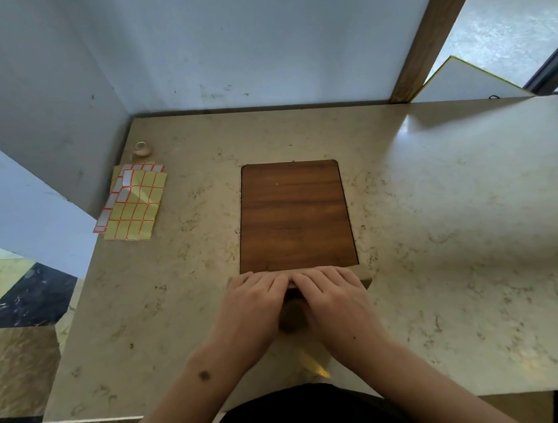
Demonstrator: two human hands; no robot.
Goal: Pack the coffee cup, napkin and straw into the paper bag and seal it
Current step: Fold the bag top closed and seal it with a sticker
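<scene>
A tan paper bag (364,280) sits at the near edge of the dark wooden panel (293,213) and is mostly covered by my hands. My left hand (256,303) and my right hand (335,298) lie side by side on its folded top, fingers together and pointing away from me, thumbs tucked underneath. A dark brown patch (292,316) shows between my hands; I cannot tell what it is. No coffee cup, napkin or straw is visible.
Yellow and white sticker sheets (135,202) lie at the far left of the marble table (461,226), with a small ceramic jar (142,150) behind them. Walls close the back and left. A white board (463,81) leans at the back right.
</scene>
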